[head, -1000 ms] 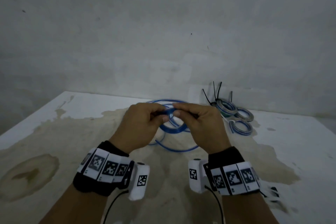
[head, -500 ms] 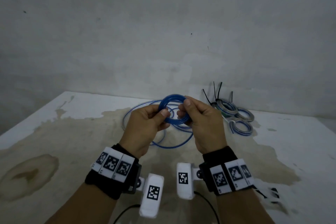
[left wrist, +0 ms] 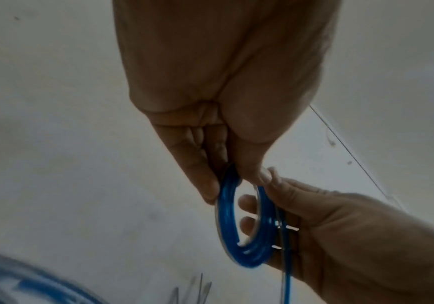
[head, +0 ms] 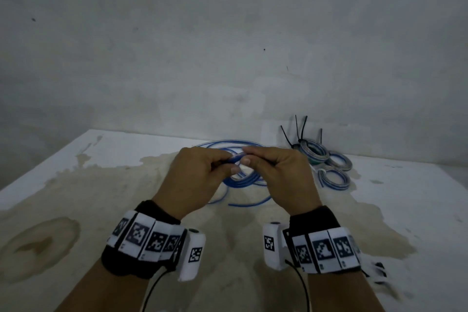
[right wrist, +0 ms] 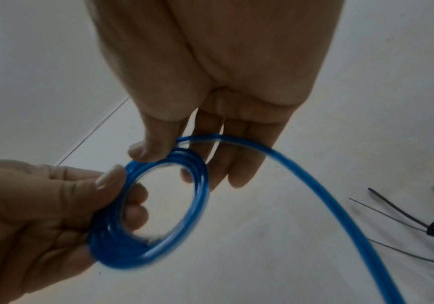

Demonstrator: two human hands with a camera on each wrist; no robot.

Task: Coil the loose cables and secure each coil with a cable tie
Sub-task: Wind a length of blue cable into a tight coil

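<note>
Item: blue cable coil (right wrist: 156, 207), held above the surface (head: 76, 185), left of three tied coils (head: 326, 162). Left hand (head: 200, 180) and right hand (head: 283, 177) fingers pinch its rim. Step: winding. Next: feed the trailing cable (right wrist: 340, 205), then tie.

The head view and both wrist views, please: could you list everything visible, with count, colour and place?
blue cable coil: one, blue, held up between both hands above the table.
loose cable: one length, blue, trailing from the coil onto the table.
tied coils: three, blue and grey, far right of the table.
cable ties: black tails, standing up from the tied coils.
table: one, white, brown-stained.
wall: grey, behind the table.
wrist bands: two, black with white markers.
left hand: grips the coil.
right hand: pinches the coil.
</note>
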